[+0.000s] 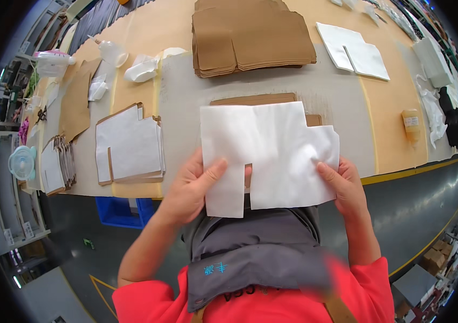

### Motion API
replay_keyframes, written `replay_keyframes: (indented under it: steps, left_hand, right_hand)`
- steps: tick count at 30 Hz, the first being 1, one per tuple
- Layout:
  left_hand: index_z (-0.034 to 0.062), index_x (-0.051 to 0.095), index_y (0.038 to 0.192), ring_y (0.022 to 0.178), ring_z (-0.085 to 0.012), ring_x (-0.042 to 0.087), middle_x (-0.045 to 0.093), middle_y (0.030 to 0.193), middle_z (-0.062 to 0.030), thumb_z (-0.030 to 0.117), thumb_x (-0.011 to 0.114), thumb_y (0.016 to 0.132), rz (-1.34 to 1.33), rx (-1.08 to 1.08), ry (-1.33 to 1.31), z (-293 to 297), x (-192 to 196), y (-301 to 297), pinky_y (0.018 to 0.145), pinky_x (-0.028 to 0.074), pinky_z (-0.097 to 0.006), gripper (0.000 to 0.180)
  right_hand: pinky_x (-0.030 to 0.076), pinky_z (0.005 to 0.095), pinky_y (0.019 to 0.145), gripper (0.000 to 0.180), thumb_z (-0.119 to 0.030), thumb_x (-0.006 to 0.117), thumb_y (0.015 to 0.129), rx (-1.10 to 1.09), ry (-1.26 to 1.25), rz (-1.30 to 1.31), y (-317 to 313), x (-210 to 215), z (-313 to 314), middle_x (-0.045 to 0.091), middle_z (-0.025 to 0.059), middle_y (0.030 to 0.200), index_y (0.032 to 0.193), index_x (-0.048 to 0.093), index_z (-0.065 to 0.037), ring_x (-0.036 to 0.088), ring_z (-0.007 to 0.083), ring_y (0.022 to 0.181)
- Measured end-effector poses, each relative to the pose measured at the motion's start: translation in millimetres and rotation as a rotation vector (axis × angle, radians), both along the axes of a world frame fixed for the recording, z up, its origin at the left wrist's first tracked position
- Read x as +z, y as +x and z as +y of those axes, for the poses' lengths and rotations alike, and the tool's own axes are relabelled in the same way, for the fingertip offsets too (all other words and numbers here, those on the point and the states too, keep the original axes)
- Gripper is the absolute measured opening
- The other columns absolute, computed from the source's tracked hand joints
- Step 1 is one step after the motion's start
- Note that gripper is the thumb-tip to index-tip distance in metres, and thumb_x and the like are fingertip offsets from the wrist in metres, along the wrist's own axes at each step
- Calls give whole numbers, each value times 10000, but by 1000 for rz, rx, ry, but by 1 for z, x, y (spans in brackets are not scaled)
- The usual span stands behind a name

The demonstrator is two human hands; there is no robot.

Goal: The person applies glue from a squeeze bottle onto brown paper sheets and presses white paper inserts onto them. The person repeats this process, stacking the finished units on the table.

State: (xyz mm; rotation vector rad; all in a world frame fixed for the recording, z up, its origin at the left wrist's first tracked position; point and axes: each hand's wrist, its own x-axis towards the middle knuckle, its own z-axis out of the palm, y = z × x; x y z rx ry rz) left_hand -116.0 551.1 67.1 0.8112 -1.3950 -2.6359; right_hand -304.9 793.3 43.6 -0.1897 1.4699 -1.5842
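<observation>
Sheet of white, slotted, paper-like material (283,151) is held over the near edge of the grey-and-tan table (180,97), the grip of left hand (188,188) and right hand (346,185) pinched on opposite sides. Uneven squeezing could crease it near the slot. Beyond lie stacked brown notched card pieces (253,35); below, dark green floor (401,196) surrounds a blue plastic crate (109,214).

The left hand (190,185) and right hand (349,185) hold a white sheet (280,145).
</observation>
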Motion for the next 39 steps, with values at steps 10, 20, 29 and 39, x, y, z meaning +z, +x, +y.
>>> replay_keyframes:
  steps: [10,20,29,39]
  left_hand:
    - [41,401,1429,1076,-250,681,604,1277,-127,158,530,1034,-58,140,61,0,-35,-32,809,623,-412,432]
    - [37,398,1431,1054,-240,692,606,1284,-132,143,518,1036,-41,137,55,-13,-46,-48,783,627,-382,426]
    - [31,403,1425,1051,-256,695,606,1282,-139,141,512,1038,-49,146,71,-15,-48,-51,774,632,-378,417]
    - [20,411,1416,1059,-267,693,603,1284,-148,137,508,1039,-62,149,98,-16,-50,-52,772,637,-381,406]
  right_hand:
    - [486,220,475,407,-157,628,962,-78,166,135,-13,2,-21,674,52,1003,1312,522,23,628,54,678]
    - [456,203,418,425,-174,637,959,-111,181,133,-24,-9,-34,670,48,1004,1318,498,7,620,37,644]
    - [516,209,648,429,-150,648,959,-109,191,109,-29,-12,-33,664,56,1084,1328,498,9,630,49,808]
    - [527,243,807,450,-132,648,956,-155,142,127,-27,-20,-34,653,85,1157,1345,486,27,636,91,958]
